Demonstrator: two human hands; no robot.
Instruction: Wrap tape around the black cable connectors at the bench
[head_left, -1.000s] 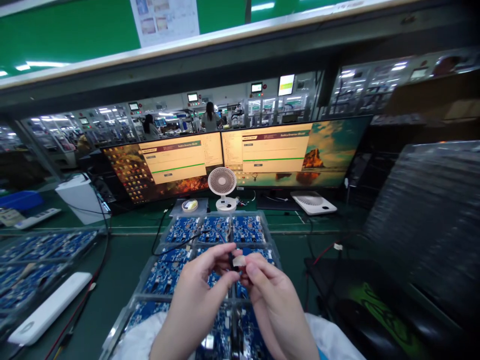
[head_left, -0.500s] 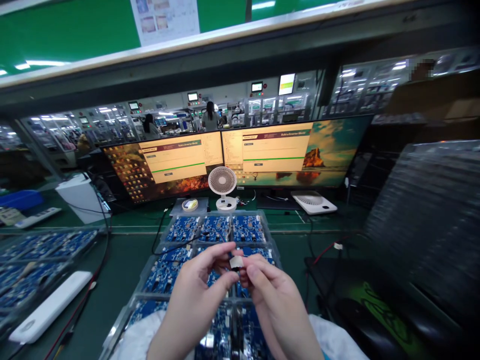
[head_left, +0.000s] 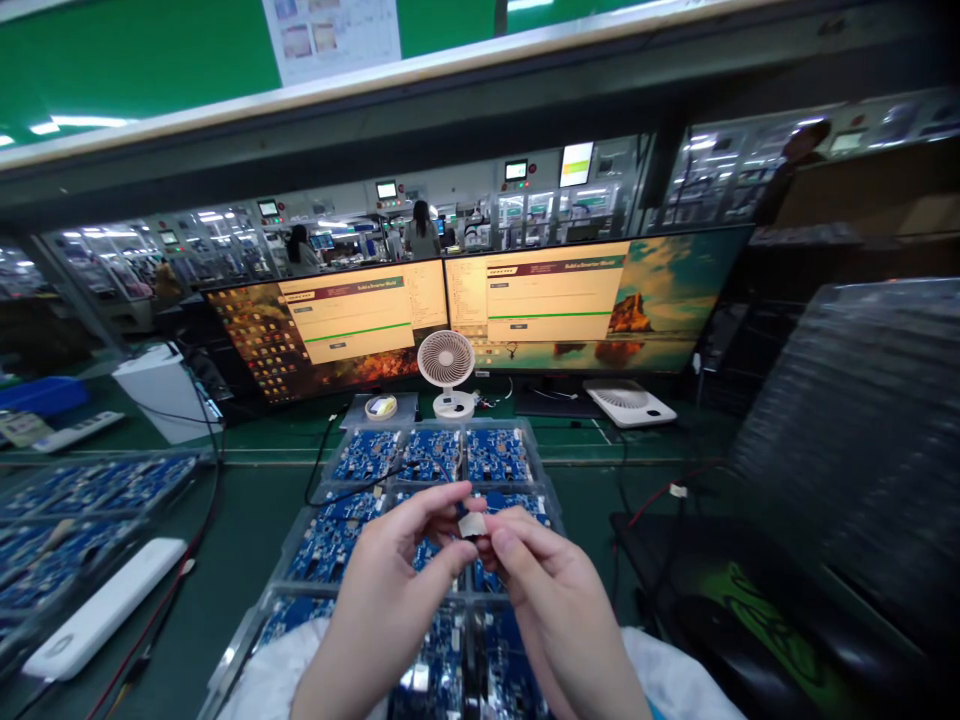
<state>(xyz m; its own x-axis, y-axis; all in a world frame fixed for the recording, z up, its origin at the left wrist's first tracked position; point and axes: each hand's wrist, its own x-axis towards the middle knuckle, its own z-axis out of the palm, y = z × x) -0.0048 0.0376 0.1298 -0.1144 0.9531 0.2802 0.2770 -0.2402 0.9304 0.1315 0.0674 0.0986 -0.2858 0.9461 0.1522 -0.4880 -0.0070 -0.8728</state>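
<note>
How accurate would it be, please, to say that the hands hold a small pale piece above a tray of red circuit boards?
Not quite: the circuit boards are blue, not red, as the head view shows. The rest stands: the left hand and right hand hold a small pale piece above the tray.

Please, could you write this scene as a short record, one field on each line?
Left hand: fingers around a small pale piece, exact grip unclear
Right hand: fingers pinched at the piece's edge
Below the hands: clear tray, holding blue circuit boards
Beyond the tray: white fan, with two lit screens behind it
Left of tray: long white box, more blue boards
Right of tray: tall stack, blurred
</note>
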